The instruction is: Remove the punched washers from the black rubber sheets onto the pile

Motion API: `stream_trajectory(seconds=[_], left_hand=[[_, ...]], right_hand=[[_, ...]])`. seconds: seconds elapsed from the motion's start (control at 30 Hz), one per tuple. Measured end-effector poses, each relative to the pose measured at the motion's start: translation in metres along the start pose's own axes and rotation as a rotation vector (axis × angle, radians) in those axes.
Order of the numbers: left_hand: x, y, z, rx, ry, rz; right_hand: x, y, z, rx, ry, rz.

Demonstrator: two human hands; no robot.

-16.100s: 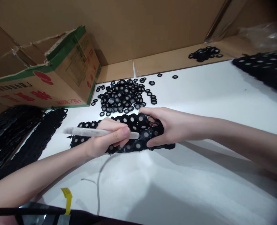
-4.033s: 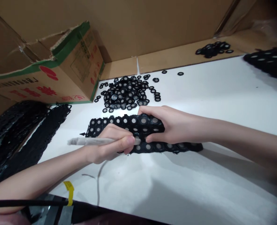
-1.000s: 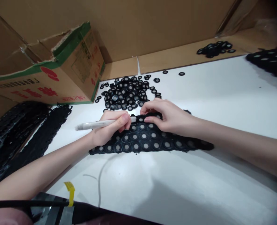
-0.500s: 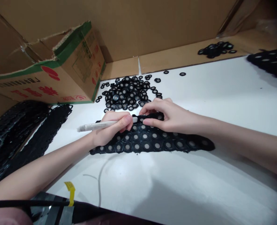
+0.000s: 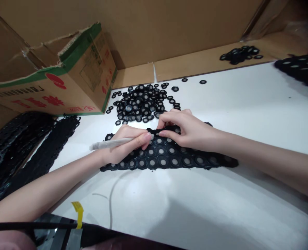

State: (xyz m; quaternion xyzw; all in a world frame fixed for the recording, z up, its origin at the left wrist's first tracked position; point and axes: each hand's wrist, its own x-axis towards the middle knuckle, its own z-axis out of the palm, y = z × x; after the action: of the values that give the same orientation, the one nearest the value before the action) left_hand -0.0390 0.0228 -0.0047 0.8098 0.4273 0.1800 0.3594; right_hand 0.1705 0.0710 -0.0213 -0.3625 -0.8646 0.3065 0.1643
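A black rubbery sheet [image 5: 163, 162] with rows of pale round discs lies on the white table under both hands. My left hand [image 5: 126, 142] is closed around a white pen-like stick [image 5: 105, 143], its tip close to the sheet's far edge. Across from it, my right hand [image 5: 187, 128] pinches that far edge between thumb and fingers, lifting it slightly. The fingertips of both hands are close together. Just beyond them is a heap of black rings with pale centres [image 5: 140, 102].
A torn cardboard box [image 5: 86, 73] stands at the back left. Black perforated strips [image 5: 47, 149] lie at the left. More black rings [image 5: 238, 55] sit on cardboard at the back right, near another dotted sheet [image 5: 299, 67]. A thin cord [image 5: 110, 205] and yellow tag [image 5: 78, 211] are in front.
The left hand and the white stick have shifted slightly right and tilted a little. The right hand has moved slightly, still pinching the sheet's far edge.
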Motion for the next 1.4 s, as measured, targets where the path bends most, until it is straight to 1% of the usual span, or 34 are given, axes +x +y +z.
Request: stream_trajectory(seconds=[0.07,0.17,0.23,0.3,0.37,0.5,0.73,1.13,1.3,1.4], left_hand=[[-0.001,0.000,0.000,-0.010,0.018,-0.007],[-0.005,0.000,0.000,-0.080,0.076,-0.014],[-0.009,0.000,0.000,-0.128,0.133,0.011],[-0.013,0.002,0.002,-0.152,0.164,0.055],[-0.016,0.004,0.005,-0.152,0.149,0.073],[-0.017,0.008,0.008,-0.112,0.106,0.049],[-0.015,0.006,0.008,-0.094,0.076,0.055],[-0.009,0.007,0.008,-0.152,-0.019,0.054],[-0.012,0.007,0.010,-0.136,0.002,0.027],[-0.014,0.006,0.010,-0.131,0.036,0.039]], right_hand=[[-0.001,-0.002,-0.002,-0.024,-0.028,-0.007],[-0.002,-0.005,-0.005,-0.098,-0.070,0.002],[-0.003,-0.009,-0.007,-0.163,-0.082,0.030],[-0.003,-0.012,-0.008,-0.219,-0.084,0.046],[-0.002,-0.015,-0.008,-0.255,-0.095,0.041],[-0.002,-0.017,-0.006,-0.261,-0.144,0.043],[-0.002,-0.018,-0.005,-0.215,-0.132,0.070],[-0.002,-0.017,-0.004,-0.188,-0.119,0.033],[-0.004,-0.020,-0.009,-0.156,-0.173,0.007],[-0.005,-0.024,-0.013,-0.166,-0.226,0.033]])
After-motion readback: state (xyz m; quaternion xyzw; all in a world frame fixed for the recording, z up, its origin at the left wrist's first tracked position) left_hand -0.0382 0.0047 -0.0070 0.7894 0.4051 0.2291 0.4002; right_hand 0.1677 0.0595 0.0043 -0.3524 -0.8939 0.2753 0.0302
